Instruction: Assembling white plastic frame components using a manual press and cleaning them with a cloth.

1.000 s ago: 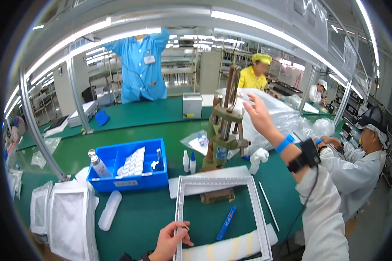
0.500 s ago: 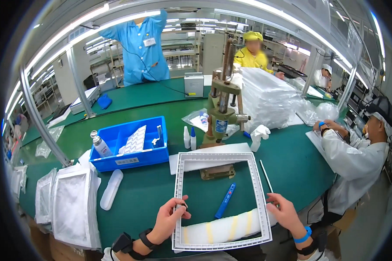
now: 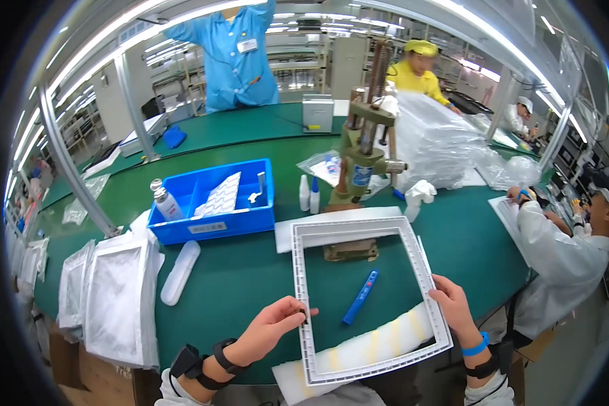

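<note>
A white rectangular plastic frame [image 3: 300, 271] is tilted in front of me, its lower edge over a white foam strip with yellow bands [image 3: 375, 345]. My left hand [image 3: 267, 331] is closed at the left bar, pinching a small black piece [image 3: 303, 316] too small to identify. My right hand [image 3: 455, 311] grips the right bar, thumb at the bar and the other fingers partly hidden. Through the frame's opening, a blue marker-like pen [image 3: 360, 298] lies on the green mat. The frame's upper bar overlaps a white foam board [image 3: 287, 237].
Beyond the frame stands a green hand press [image 3: 362, 166] with small bottles [image 3: 309, 194] beside it. Left are a blue divided bin [image 3: 213, 230], an elongated clear case [image 3: 181, 273] and bagged white frames [image 3: 120, 298]. A person in white [image 3: 561, 250] works at right; others stand behind.
The frame has turned slightly anticlockwise, with both hands moving along with it. My view has shifted, so the bench appears higher. More of the foam strip shows at its left end.
</note>
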`<action>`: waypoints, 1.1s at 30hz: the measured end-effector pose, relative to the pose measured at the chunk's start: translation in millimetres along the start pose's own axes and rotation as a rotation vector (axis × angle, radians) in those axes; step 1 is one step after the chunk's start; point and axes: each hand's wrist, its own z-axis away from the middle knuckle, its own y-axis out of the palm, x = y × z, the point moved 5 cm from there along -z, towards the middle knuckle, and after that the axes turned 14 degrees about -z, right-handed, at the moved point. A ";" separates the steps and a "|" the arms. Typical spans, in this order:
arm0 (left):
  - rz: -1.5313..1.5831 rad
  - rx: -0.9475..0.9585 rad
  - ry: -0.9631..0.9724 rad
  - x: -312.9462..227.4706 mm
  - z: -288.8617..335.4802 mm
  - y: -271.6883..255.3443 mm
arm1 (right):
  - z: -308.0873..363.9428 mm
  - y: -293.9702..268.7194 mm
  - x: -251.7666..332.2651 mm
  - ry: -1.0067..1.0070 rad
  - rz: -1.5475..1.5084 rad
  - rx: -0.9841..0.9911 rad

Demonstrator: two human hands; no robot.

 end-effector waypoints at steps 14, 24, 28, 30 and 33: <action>-1.216 0.059 0.966 3.8 112.5 51.7 | -2.6 15.8 19.7 0.052 0.029 -0.051; -1.063 0.074 0.914 -0.3 89.9 11.6 | -6.1 13.8 33.5 0.101 0.144 -0.065; -0.933 -0.048 0.842 -1.1 87.8 10.7 | -6.1 15.9 30.0 0.088 0.178 -0.024; -0.871 -0.111 0.776 -1.2 85.0 11.4 | -7.3 18.5 33.6 0.065 0.182 0.008; -0.786 -0.172 0.710 -13.7 78.4 6.1 | -7.6 14.4 32.9 0.060 0.185 0.011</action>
